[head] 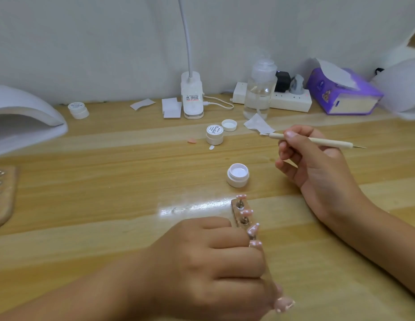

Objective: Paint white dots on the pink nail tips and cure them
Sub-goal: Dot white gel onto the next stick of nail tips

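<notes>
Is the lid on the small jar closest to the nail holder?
No, the jar stands open with its white inside showing; a loose lid lies farther back on the table.

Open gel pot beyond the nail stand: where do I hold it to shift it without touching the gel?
Pinch the open gel pot by its side wall, below the rim, across the round body. It stands upright without a lid, so a grip from above would likely dip into the gel. Come from the right: the nail stand sits on its near side.
</notes>
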The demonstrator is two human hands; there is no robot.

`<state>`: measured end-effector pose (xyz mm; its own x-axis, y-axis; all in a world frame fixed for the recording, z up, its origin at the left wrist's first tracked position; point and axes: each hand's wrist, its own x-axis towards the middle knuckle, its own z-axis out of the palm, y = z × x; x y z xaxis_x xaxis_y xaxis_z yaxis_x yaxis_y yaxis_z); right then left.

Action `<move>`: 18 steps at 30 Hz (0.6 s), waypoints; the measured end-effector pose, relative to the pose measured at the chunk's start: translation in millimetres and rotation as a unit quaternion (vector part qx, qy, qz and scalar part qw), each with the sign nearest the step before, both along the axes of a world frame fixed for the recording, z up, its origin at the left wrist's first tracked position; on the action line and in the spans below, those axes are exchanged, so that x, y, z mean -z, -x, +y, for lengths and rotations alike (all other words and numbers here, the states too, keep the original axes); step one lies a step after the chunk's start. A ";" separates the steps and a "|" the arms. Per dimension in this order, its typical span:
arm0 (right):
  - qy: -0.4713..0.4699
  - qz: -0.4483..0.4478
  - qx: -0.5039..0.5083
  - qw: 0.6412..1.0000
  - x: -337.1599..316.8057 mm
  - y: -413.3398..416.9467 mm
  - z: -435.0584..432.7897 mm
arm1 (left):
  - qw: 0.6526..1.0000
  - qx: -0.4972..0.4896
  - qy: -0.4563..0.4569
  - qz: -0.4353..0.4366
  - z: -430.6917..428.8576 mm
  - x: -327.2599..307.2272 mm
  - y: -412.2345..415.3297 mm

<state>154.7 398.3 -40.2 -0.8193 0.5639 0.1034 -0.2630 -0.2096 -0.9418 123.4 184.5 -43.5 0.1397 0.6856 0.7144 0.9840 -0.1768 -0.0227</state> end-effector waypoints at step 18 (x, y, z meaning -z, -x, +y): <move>-0.026 -0.008 -0.023 0.999 3.5 1.7 1.7 | 0.994 -0.013 0.066 0.090 -4.5 2.3 20.9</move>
